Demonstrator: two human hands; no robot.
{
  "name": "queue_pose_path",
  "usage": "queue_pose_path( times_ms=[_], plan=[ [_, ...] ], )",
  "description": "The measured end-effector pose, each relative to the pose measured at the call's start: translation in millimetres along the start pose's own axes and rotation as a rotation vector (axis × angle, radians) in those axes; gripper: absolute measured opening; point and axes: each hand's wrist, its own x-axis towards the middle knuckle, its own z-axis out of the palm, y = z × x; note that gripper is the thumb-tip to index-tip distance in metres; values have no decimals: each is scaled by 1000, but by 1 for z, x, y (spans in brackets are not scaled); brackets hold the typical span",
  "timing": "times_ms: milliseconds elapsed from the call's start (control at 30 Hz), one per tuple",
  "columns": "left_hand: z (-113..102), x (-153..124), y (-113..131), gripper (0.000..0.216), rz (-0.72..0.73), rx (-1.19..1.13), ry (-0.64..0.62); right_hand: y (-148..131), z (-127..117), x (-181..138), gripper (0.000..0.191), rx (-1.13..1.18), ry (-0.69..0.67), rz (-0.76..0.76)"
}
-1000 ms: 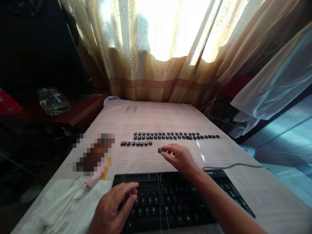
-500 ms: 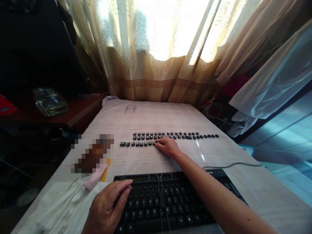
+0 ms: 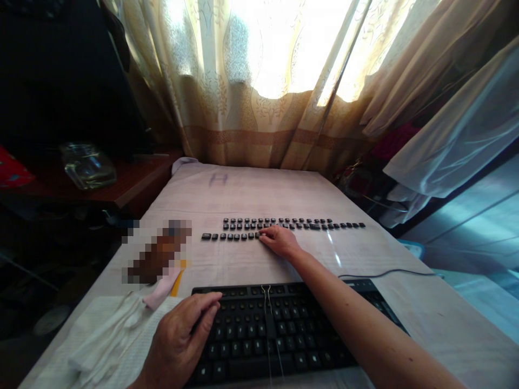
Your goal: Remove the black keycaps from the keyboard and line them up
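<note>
A black keyboard (image 3: pixel 243 346) lies in front of me, with bare key sockets in its upper left part. Resting over its left edge is my left hand (image 3: pixel 178 335), thumb and fingers a little apart, holding nothing. A wire keycap puller (image 3: pixel 270 326) lies across the keys. Beyond the keyboard, my right hand (image 3: pixel 279 241) has its fingertips pinched on a small black keycap (image 3: pixel 258 235) at the right end of the nearest row of loose keycaps (image 3: pixel 230 236). Two longer rows of keycaps (image 3: pixel 240 227) run behind it, partly covered by that hand.
A white cloth (image 3: pixel 101 335) and a pink cloth (image 3: pixel 161 289) lie at the left, near a blurred-out brown item (image 3: pixel 158 254). The keyboard cable (image 3: pixel 389 273) runs right. A glass jar (image 3: pixel 89 167) stands on the wooden desk (image 3: pixel 138 181). Curtains (image 3: pixel 243 129) hang behind.
The view has shifted slightly. Both hands stay in nearly the same places, with my right fingertips still at the end of the nearest keycap row.
</note>
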Motion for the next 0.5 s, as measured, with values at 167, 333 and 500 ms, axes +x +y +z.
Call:
queue_pose_path(
  times_ms=[167, 333, 500],
  plan=[
    [-1, 1, -2, 19, 15, 9, 24, 1, 0, -1, 31, 13, 13, -1],
    [0, 0, -4, 18, -3, 7, 24, -2, -1, -5, 32, 28, 36, 0],
    [-1, 1, -4, 17, 4, 4, 36, -13, -3, -15, 30, 29, 81, -1]
  ],
)
